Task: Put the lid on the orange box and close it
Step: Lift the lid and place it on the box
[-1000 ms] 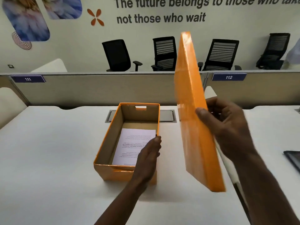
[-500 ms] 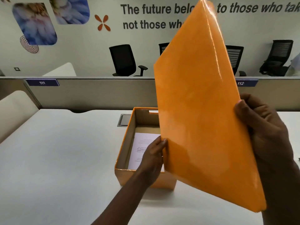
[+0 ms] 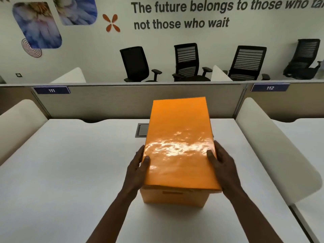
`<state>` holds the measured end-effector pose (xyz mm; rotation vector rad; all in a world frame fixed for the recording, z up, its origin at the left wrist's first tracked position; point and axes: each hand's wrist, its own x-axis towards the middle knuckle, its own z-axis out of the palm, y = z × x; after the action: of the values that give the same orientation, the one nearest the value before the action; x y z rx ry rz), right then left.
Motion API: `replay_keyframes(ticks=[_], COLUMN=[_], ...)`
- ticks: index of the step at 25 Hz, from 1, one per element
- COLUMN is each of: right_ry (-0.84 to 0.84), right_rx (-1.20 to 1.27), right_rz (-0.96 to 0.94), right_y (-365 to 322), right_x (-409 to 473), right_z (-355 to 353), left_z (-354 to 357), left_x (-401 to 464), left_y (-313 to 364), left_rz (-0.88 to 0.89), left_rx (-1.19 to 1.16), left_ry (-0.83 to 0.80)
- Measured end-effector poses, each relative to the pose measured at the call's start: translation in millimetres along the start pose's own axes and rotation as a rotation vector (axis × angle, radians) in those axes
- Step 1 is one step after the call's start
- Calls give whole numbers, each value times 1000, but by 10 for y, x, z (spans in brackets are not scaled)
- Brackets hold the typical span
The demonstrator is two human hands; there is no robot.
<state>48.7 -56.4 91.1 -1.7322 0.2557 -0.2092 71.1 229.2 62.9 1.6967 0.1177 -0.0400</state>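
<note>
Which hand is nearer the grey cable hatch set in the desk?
Left. The left hand grips the glossy orange lid on the grey cable hatch side; the right hand is across the lid.

One lid [image 3: 178, 146], one box [image 3: 175, 197], two hands [image 3: 136, 171], four chairs [image 3: 135, 64]

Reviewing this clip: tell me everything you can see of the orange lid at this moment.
The orange lid is a flat rectangle with a glossy, wrinkled wrap that glints under the lights. It lies over the orange box, hiding the opening, its near edge overhanging the box front. The left hand and right hand grip its long sides. Whether it is fully seated cannot be told.
</note>
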Motion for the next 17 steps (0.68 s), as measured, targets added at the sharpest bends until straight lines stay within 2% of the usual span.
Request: replay_keyframes(ticks=[7,17], right_ry=[-51,-107], right_rx=[-132,-115], right_rz=[216,223], right_y=[556,714], right_x=[217,277], right_z=[237,220], left_z=[40,76], left_x=[125,175], left_y=[-275,-389], left_rz=[-108,-171], left_rx=[117,140], left_ry=[-36,-46])
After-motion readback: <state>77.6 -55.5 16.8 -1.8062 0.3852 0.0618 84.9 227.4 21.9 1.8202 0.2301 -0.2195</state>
